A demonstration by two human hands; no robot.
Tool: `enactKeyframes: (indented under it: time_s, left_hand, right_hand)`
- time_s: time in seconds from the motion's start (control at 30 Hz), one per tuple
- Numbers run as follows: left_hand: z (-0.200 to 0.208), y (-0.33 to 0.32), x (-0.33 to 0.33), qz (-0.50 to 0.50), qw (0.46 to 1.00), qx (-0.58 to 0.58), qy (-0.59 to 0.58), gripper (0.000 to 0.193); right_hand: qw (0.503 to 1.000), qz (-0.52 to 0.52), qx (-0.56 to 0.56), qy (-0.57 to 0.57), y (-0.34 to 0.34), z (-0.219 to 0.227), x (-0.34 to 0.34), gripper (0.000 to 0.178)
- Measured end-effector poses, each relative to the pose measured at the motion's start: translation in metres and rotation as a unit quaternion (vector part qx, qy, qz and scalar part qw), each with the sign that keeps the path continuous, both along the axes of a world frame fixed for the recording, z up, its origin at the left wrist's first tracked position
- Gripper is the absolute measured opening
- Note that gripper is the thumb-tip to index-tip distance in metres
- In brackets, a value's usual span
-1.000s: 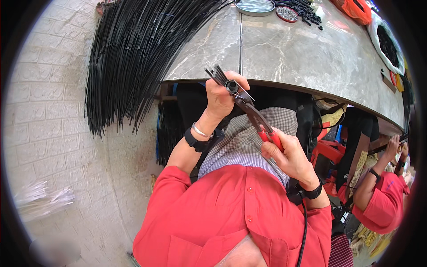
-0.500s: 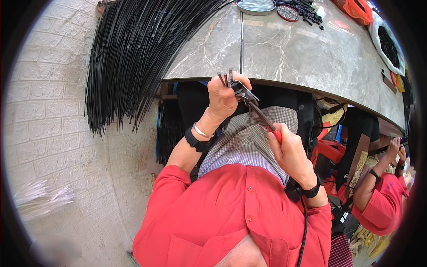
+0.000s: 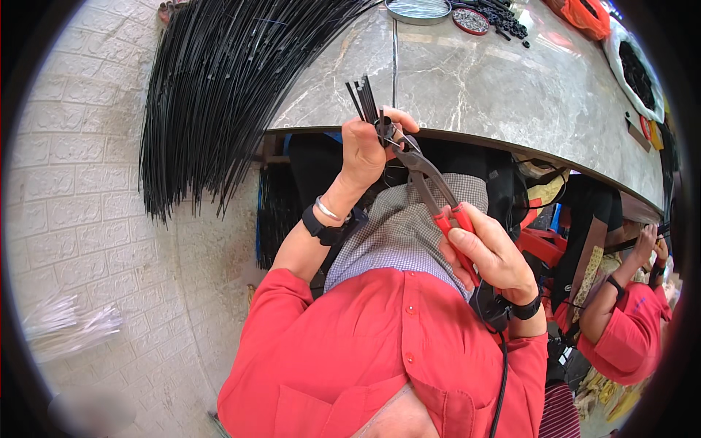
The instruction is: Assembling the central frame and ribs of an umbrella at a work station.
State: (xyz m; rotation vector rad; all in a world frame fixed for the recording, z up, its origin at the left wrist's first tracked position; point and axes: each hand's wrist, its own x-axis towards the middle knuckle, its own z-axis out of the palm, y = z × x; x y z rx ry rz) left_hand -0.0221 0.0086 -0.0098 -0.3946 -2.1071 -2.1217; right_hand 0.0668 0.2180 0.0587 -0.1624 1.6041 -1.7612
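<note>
My left hand [image 3: 363, 155] is closed around a small group of thin black strips [image 3: 365, 98], whose ends stick up past the fingers. A dark, ring-like piece [image 3: 385, 129] sits against these strips between thumb and fingers. Red-handled pliers [image 3: 431, 182] are gripped in my right hand [image 3: 493, 252], their two handles a little apart. The plier jaws reach up to the ring-like piece by my left fingers; whether they bite on it is too small to tell. Both hands are over my lap, at the near table edge.
A grey marbled table [image 3: 504, 95] spans the front. A large bundle of long black strips [image 3: 212, 109] hangs over its left side. At the back are a round tin [image 3: 418, 10], a red-rimmed dish [image 3: 471, 20], and black tubular bits [image 3: 500, 14]. A co-worker [image 3: 628, 321] sits at right.
The pliers have turned so both handles now show, further apart, with my right hand slightly lower and to the right. More of the black strips shows above my left hand.
</note>
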Motion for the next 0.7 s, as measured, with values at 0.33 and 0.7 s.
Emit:
enactKeyframes:
  time_s: [0.33, 0.7]
  left_hand:
    - [0.0, -0.011, -0.002, -0.035, 0.99, -0.114, 0.071, 0.088]
    - [0.001, -0.004, -0.001, -0.026, 0.999, 0.017, -0.031, 0.095]
  right_hand:
    - [0.998, 0.017, 0.044, -0.041, 0.002, 0.009, 0.0, 0.017]
    - [0.992, 0.041, 0.111, 0.049, -0.013, -0.001, -0.003, 0.014]
